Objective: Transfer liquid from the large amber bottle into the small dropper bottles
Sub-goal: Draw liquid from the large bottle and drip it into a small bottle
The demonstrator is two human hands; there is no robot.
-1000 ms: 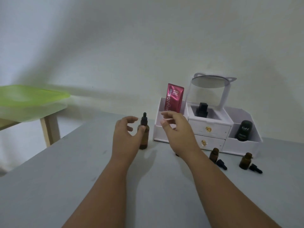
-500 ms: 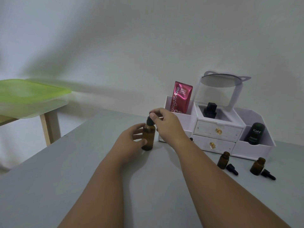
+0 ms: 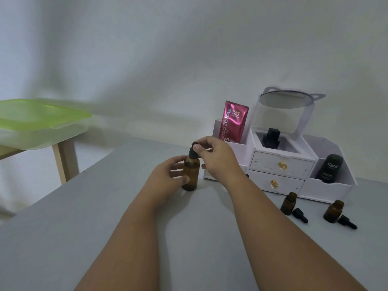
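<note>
The left hand [image 3: 168, 177] has its grip clamped round the big bottle [image 3: 190, 175], which stands upright mid-desk [image 3: 63, 238]; the right hand [image 3: 216, 158] pinches its black dropper cap [image 3: 192, 151]. Judged step: opening the source bottle. Next, lift the dropper straight out. Two small bottles [image 3: 288, 203] stand open at the right, their caps [image 3: 300, 215] lying beside them. Liquid level is hard to make out.

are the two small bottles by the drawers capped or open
Open. Both small bottles stand upright with bare necks, and a black dropper cap lies on the table beside each.
</note>
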